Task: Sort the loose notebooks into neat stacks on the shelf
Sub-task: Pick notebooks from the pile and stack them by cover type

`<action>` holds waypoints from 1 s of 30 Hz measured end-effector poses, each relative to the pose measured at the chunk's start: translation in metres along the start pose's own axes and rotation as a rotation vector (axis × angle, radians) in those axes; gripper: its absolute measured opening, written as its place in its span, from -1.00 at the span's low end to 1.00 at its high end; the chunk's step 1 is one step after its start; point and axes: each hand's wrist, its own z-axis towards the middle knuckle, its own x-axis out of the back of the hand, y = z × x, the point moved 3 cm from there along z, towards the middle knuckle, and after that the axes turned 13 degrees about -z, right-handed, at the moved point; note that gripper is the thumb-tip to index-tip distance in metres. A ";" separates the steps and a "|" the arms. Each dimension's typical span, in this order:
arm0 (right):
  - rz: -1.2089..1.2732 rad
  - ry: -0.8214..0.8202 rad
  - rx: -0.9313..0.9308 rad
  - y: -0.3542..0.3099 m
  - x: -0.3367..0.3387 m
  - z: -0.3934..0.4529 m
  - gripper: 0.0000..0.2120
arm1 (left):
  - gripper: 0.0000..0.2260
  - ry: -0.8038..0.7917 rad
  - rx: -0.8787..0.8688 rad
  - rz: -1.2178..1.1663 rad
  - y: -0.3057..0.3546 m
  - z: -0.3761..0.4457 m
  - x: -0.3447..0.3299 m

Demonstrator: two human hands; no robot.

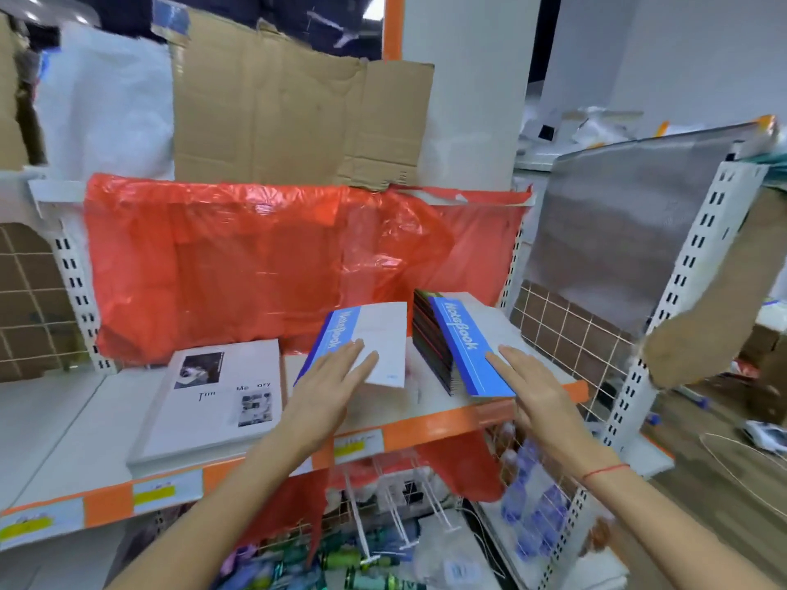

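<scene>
On the white shelf (426,408), the left hand (330,383) lies flat with straight fingers on a loose blue-and-white notebook (374,342), and the right hand (534,383) rests equally flat on the stack of notebooks (458,347) just beside it; neither hand grasps anything. The loose one looks thin, light and bendy, its cover probably slick, so it is best pinched along the stiffer blue spine edge.

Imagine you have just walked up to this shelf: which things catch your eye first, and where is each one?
A crumpled red plastic sheet covers the back of the shelf. In front, both hands lie flat on blue-and-white notebooks: the left hand on a loose notebook, the right hand on the notebook stack. A large white album lies left of them.
</scene>
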 end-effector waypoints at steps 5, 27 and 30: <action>-0.041 0.032 0.051 0.035 -0.020 0.035 -0.28 | -0.39 -0.014 -0.001 0.030 -0.007 0.025 -0.031; 0.383 -0.464 0.207 0.114 -0.130 0.092 -0.29 | -0.30 0.023 0.313 0.196 0.018 0.077 -0.087; 0.385 -0.495 0.220 0.114 -0.135 0.089 0.05 | -0.22 0.048 0.304 0.228 0.023 0.081 -0.089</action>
